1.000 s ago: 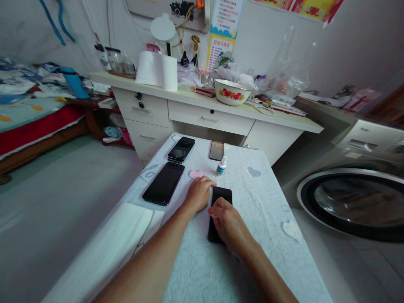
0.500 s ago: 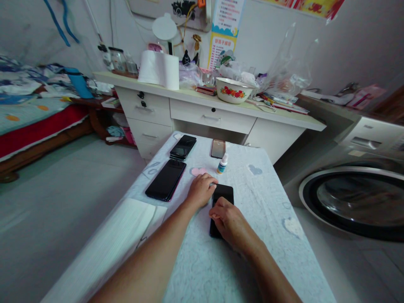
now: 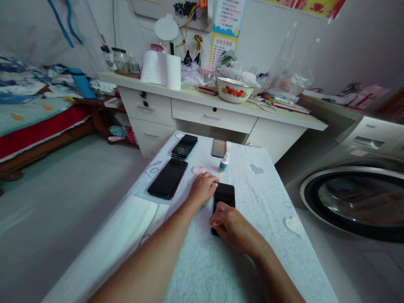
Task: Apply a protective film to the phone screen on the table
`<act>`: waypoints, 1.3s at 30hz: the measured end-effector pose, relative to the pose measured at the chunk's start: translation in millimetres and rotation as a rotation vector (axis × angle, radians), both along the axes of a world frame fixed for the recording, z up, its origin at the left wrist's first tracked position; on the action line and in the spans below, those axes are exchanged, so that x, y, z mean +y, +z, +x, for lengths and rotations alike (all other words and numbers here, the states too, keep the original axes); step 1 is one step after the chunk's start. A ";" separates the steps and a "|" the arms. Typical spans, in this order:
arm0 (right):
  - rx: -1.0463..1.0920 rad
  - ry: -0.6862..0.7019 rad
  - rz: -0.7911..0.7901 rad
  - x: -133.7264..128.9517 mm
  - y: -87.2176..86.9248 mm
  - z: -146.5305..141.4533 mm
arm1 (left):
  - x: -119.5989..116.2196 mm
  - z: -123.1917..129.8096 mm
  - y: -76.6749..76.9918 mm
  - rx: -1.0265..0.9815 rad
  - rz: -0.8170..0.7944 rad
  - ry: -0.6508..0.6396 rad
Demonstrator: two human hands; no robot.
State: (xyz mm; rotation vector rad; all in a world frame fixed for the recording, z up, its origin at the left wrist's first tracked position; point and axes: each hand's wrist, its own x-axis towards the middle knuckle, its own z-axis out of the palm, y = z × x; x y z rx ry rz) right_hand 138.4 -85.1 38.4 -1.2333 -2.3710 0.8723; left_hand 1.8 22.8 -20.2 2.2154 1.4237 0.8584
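A black smartphone lies flat on the cloth-covered table, long side pointing away from me. My left hand is at its far left corner, fingers bent together against the edge. Over the phone's nearer half is my right hand, closed with the fingertips pinched; whatever they may hold is hidden. Just beyond the left hand stands a small white-capped bottle with a blue and yellow label. To the left lie another dark phone and a stack of phones. A phone case rests near the far edge.
The table wears a pale cloth with heart prints. Behind it stands a white desk bearing a floral bowl, a paper roll and plastic bags. A washing machine is at the right, a bed at the left.
My right hand has shifted slightly toward the phone's far end and stays closed. My left hand keeps its place at the corner. The whole view has moved a little.
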 end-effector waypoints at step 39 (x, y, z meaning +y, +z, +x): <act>-0.073 0.094 -0.083 -7.5 7.1 8.5 | -2.8 4.4 -3.6 -0.003 0.025 0.018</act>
